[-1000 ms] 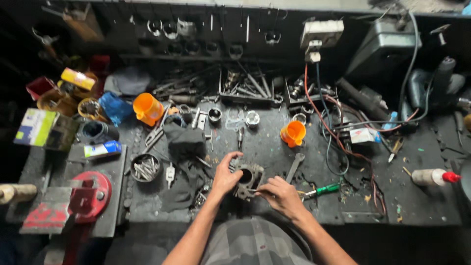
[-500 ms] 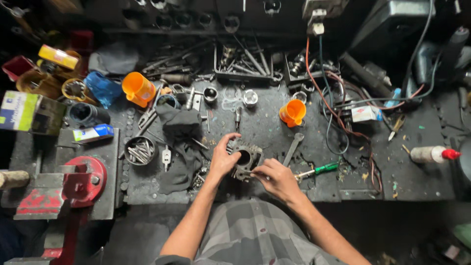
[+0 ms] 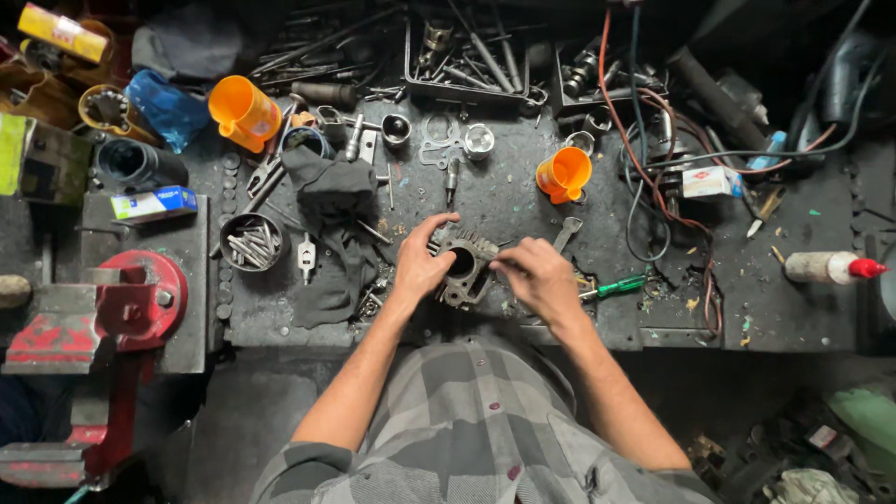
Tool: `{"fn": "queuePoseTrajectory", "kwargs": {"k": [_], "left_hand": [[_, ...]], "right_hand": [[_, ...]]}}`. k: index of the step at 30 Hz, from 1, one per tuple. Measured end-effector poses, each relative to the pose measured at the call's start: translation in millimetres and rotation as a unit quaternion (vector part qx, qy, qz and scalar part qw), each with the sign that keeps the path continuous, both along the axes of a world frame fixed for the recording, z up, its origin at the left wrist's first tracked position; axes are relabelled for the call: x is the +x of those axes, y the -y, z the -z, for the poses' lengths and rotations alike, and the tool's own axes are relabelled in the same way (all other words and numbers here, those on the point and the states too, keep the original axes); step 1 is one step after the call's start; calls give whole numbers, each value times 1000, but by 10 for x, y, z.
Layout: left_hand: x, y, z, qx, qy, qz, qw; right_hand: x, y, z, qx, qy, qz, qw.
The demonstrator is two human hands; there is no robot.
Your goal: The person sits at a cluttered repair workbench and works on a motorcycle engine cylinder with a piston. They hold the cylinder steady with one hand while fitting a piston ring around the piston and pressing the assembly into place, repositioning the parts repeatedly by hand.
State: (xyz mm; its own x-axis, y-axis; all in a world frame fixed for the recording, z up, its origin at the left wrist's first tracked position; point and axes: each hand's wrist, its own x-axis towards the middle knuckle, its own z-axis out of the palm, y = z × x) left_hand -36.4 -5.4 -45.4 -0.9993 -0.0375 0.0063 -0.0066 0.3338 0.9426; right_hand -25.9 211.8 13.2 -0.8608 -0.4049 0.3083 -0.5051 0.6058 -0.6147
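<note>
Both hands grip a finned metal cylinder block point(image 3: 464, 271) on the cluttered counter point(image 3: 523, 201). The left hand point(image 3: 422, 264) has its fingers clasped on the block's left side. The right hand point(image 3: 539, 277) grasps its right edge.

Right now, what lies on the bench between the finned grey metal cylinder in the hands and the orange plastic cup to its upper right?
In the head view, a steel open-end wrench lies between the finned grey metal cylinder and the orange plastic cup, just above the right hand.

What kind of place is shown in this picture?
Most likely a small engine or motorcycle repair workshop. Both hands, left hand and right hand, hold a finned engine cylinder on a grimy workbench. A red bench vise and a tray of tools are nearby.
</note>
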Motion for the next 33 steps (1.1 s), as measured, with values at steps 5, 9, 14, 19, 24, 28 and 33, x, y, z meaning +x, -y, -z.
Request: {"fn": "queuePoseTrajectory", "kwargs": {"k": [5,9,14,19,24,28,33], "left_hand": [[-336,147,-235,-36,13,193,980],[-214,118,-367,-137,-51,153,977],[282,-81,-254,-128,-58,-81,987],[555,-168,30,0,4,-147,989],[571,-262,174,54,-20,-155,986],[409,-162,164,54,54,-130,988],[-3,147,83,-1,-40,36,999]], "right_hand": [[-1,24,37,17,1,-65,998],[-1,14,61,10,5,-44,999],[-29,-24,102,-4,50,-60,997],[-165,-79,138,-45,68,-131,988],[-256,-88,87,-18,93,-90,991],[-257,-68,37,-7,151,-121,981],[-215,-67,22,2,116,-90,989]]}}
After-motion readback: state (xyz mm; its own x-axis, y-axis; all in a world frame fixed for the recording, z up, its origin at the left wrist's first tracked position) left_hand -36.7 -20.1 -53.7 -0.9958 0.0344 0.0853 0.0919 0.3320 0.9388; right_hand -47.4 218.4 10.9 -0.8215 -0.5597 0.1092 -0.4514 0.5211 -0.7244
